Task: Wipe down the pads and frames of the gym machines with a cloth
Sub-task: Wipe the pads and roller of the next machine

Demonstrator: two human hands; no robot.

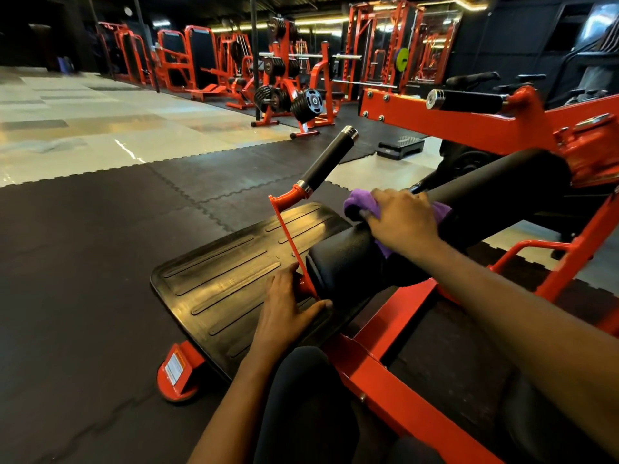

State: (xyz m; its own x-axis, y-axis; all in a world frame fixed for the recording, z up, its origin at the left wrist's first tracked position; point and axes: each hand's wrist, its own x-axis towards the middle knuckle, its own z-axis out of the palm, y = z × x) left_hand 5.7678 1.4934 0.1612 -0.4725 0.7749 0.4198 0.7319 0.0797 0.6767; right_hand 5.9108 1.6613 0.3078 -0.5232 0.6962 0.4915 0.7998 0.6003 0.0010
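Observation:
A red-framed gym machine fills the right half of the view. Its long black roller pad runs from the middle to the upper right. My right hand presses a purple cloth onto the near end of this pad, fingers curled over the cloth. My left hand rests at the base of a thin red bracket, thumb spread toward the pad's end. A black ribbed footplate lies under the left hand.
A black-gripped handle angles up from the bracket, and a second grip sticks out at upper right. Dark rubber mats cover the near floor. Red racks with weight plates stand further back. A black step block sits on the floor.

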